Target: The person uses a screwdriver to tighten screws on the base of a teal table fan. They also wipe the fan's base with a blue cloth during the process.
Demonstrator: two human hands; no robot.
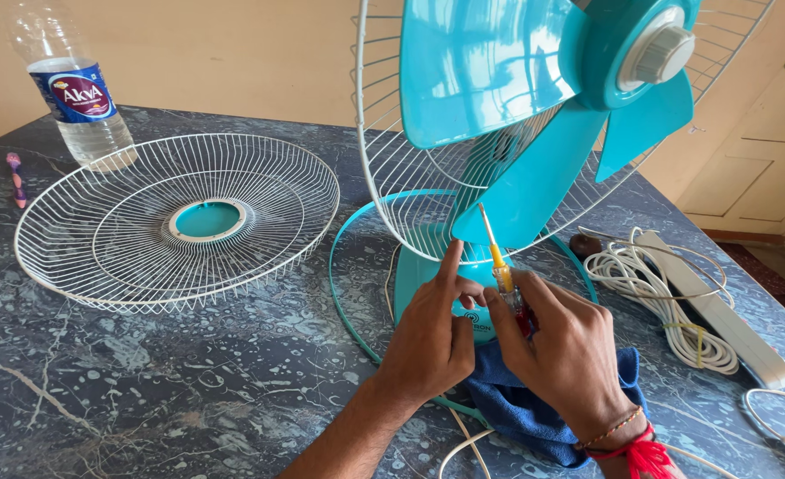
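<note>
A turquoise table fan [534, 106] stands on the dark marble table [188, 372], its blades bare and its white rear grille [383, 151] still behind them. My right hand [561, 346] grips a small screwdriver [497, 257] with a yellow and red handle, its metal tip pointing up at the lower blade. My left hand [432, 333] sits beside it, index finger raised, fingertips touching the right hand by the screwdriver handle. Both hands are in front of the fan's base [423, 279]. A blue cloth [525, 412] lies under my right wrist.
The removed white front grille [179, 222] lies flat on the left. A turquoise ring [343, 275] circles the fan base. A plastic water bottle [73, 89] stands at the back left, a small pink tool [15, 177] beside it. Coiled white cable [658, 293] and a power strip [721, 310] lie on the right.
</note>
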